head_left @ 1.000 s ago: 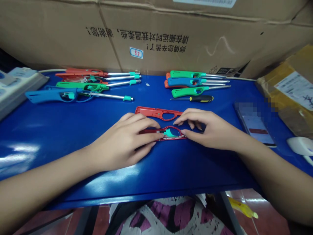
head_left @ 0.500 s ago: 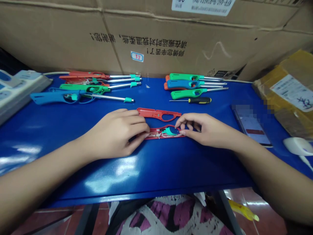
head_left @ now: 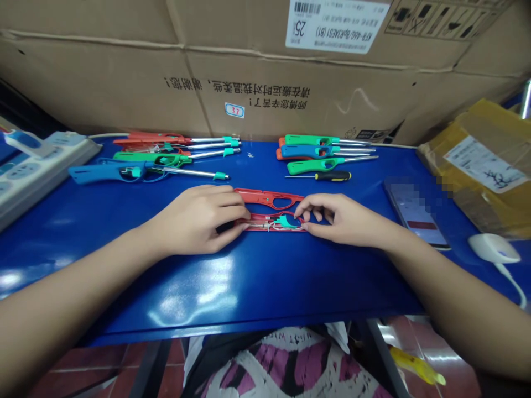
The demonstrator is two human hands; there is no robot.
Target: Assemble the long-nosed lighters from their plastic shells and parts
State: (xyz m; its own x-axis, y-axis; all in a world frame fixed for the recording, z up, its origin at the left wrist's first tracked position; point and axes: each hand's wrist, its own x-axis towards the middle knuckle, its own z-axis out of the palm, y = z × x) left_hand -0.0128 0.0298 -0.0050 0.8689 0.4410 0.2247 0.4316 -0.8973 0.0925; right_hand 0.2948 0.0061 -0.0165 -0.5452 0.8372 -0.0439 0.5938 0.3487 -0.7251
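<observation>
On the blue table lies the lower red lighter shell half (head_left: pixel 271 229), open side up. It holds a teal trigger (head_left: pixel 286 221), thin white wires and small inner parts. My left hand (head_left: pixel 199 218) is closed round its left end, thumb and fingers pinching the edge and hiding that end. My right hand (head_left: pixel 336 219) is closed at its right end, thumb and index fingertip on the shell beside the trigger. Just behind lies the matching red shell half (head_left: pixel 253 196), its left end partly covered by my left fingers.
Several lighters, red, green and blue (head_left: pixel 105 172), some opened, lie back left. More lighters (head_left: pixel 311 166) and a screwdriver (head_left: pixel 332 176) are back right. A phone (head_left: pixel 415 215), white charger (head_left: pixel 493 248) and taped parcel (head_left: pixel 477 166) stand right; a power strip (head_left: pixel 45 166) left; a large carton (head_left: pixel 133 105) behind.
The camera view has tilted up, so more of the carton and its label shows. Both hands keep their hold on the lower shell half, with only slight finger shifts.
</observation>
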